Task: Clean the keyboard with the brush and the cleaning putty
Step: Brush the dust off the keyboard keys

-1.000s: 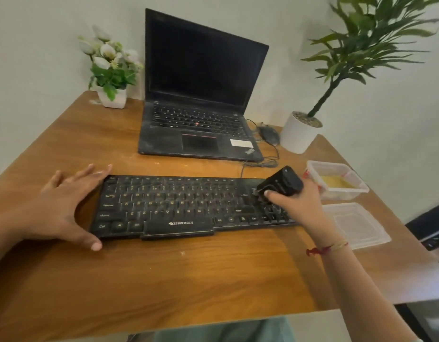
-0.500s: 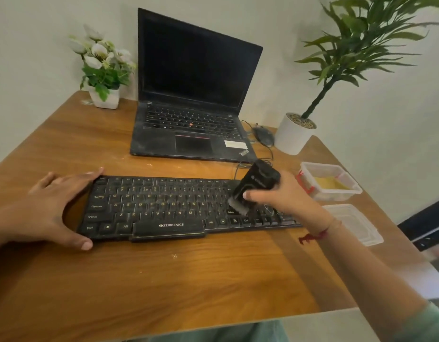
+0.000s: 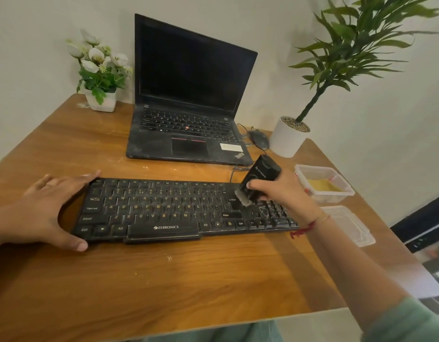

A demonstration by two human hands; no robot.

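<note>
A dusty black keyboard (image 3: 164,208) lies across the wooden table (image 3: 188,280). My right hand (image 3: 285,193) grips a black brush (image 3: 259,178), tilted, with its pale bristles touching the keys near the Enter key. My left hand (image 3: 48,208) rests spread against the keyboard's left end, thumb at the front corner, fingers at the back corner. Yellow cleaning putty (image 3: 323,185) sits in a clear plastic box (image 3: 336,196) to the right of the keyboard.
The box's clear lid (image 3: 349,225) lies near the table's right edge. A black laptop (image 3: 188,114) stands open behind the keyboard, with a mouse (image 3: 259,139) and cable beside it. A white flower pot (image 3: 101,99) is back left, a potted plant (image 3: 288,137) back right.
My right hand has swept the brush leftward from the keypad area to near the Enter key, tilting it more. My left hand stays at the keyboard's left end.
</note>
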